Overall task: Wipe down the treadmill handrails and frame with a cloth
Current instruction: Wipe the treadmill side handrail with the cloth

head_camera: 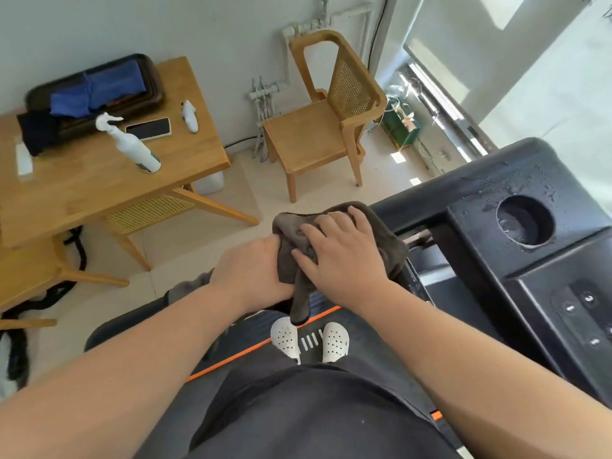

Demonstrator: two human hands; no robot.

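A dark grey cloth [381, 241] is draped over the black left handrail [410, 207] of the treadmill. My right hand [341, 256] lies flat on top of the cloth with fingers spread, pressing it onto the rail. My left hand [251, 273] grips the cloth's near end, closed around the rail under it. A flap of cloth hangs down below my hands. The black console [490, 183] at the right is wet with droplets, and a round cup holder [525, 221] is sunk into it.
My white shoes [284, 336] stand on the black belt with orange edging [251, 347]. To the left a wooden table [82, 183] holds a white spray bottle [132, 145], a phone [149, 128] and a tray of blue cloths [99, 86]. A wooden chair [318, 134] stands ahead.
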